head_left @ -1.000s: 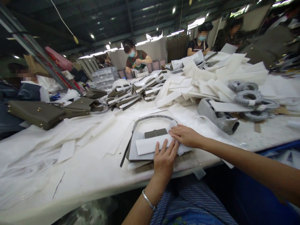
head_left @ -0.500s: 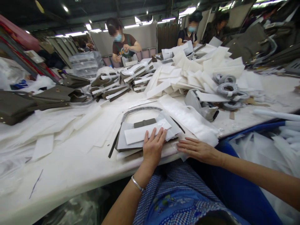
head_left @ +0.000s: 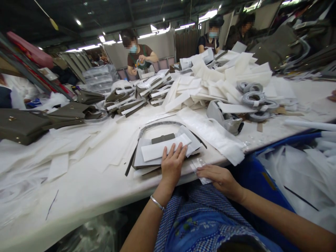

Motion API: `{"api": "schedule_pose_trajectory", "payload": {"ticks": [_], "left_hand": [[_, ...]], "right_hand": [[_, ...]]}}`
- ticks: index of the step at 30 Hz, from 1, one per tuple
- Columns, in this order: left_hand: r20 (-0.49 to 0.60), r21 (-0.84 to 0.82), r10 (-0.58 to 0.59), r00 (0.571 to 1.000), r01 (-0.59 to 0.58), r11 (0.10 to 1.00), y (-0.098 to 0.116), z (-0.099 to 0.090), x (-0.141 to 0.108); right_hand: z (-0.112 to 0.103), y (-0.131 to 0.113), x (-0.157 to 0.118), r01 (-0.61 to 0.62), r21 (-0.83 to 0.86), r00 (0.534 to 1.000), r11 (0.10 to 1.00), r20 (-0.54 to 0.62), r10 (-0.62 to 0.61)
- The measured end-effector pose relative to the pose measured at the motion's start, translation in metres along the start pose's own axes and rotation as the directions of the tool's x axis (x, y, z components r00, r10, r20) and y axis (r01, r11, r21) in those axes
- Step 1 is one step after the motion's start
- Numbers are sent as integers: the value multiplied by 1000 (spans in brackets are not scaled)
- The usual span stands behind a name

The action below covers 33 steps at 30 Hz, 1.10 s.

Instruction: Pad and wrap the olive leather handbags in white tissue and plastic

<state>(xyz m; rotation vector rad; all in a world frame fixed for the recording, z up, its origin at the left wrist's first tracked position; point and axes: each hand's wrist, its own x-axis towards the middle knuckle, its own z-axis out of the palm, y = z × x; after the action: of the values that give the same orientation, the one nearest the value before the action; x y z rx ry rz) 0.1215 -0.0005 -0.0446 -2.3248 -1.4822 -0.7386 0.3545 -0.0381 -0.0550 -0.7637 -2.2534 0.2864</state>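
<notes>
My left hand [head_left: 172, 162] lies flat, fingers stretched out, on a folded white foam strip [head_left: 153, 151]. The strip rests across a dark grey-brown handbag [head_left: 163, 138] that lies on the table, with a pale grey sheet [head_left: 139, 161] over its front. The bag's handle [head_left: 161, 124], wrapped in clear film, arches away from me. At the table's front edge, my right hand [head_left: 223, 178] has its fingers closed on a small clear plastic bag [head_left: 196, 164]; the thumb is mostly hidden.
A white padded sheet [head_left: 210, 134] lies right of the handbag. Wrapped handbags [head_left: 152, 85], loose white sheets [head_left: 207, 78] and grey coils [head_left: 253, 98] are heaped behind. More handbags [head_left: 23, 122] lie left. A blue bin [head_left: 246, 178] with plastic stands right. Co-workers sit across the table.
My right hand has gone from lying stretched out by the table edge to curling onto the clear plastic bag. My left hand stays on the foam strip; the view has shifted slightly.
</notes>
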Motion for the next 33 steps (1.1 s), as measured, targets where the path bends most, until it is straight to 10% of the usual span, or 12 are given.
{"api": "schedule_pose_trajectory", "payload": {"ticks": [9, 15, 25, 33], "left_hand": [[23, 15, 11, 1000, -11, 1000, 0, -5, 1], [18, 26, 9, 1000, -9, 1000, 0, -3, 1], [120, -188, -64, 991, 86, 978, 9, -32, 13], [-3, -138, -107, 994, 105, 985, 11, -13, 15]], "right_hand": [[-25, -8, 30, 146, 74, 989, 987, 20, -147], [-16, 12, 62, 21, -290, 996, 957, -73, -44], [2, 34, 53, 88, -234, 990, 968, -83, -110], [5, 33, 53, 64, -155, 988, 986, -127, -84]]}}
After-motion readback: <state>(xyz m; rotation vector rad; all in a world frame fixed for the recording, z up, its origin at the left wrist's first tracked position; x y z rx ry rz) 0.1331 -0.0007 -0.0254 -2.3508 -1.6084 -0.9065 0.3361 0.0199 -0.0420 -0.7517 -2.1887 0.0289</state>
